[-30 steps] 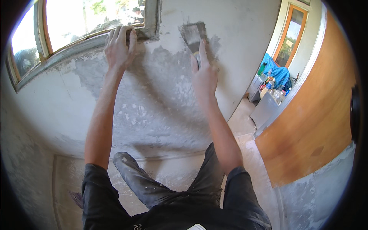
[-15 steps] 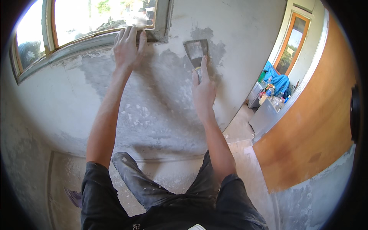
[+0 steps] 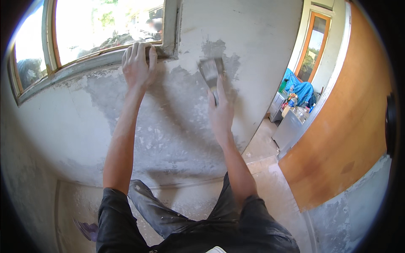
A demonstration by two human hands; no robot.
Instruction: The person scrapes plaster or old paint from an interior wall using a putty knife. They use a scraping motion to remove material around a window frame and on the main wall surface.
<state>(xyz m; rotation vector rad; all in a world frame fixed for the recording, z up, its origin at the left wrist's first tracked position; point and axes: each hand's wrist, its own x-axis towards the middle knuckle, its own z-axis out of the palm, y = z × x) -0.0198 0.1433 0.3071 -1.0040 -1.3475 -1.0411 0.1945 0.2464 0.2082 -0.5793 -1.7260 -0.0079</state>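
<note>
My right hand (image 3: 220, 110) grips the handle of a putty knife (image 3: 211, 71) and holds its wide metal blade flat against the grey plastered wall (image 3: 177, 126), just right of the window's lower corner. The blade is blurred. Darker wet plaster patches surround it. My left hand (image 3: 139, 63) rests with fingers curled over the window sill (image 3: 84, 67) at the frame's bottom right corner, holding on to the edge. Both arms reach up from my dark, plaster-spattered trousers at the lower edge.
A wooden window frame (image 3: 50, 38) fills the upper left. An orange-brown door leaf (image 3: 346, 126) stands open at the right. Beyond it a room holds a blue cloth (image 3: 301, 90), a white cabinet (image 3: 289, 128) with bottles, and a wood-framed door. The dusty floor (image 3: 261, 147) lies below.
My right hand has drawn the putty knife down and across the wall beside the window corner. My left hand has stayed on the sill.
</note>
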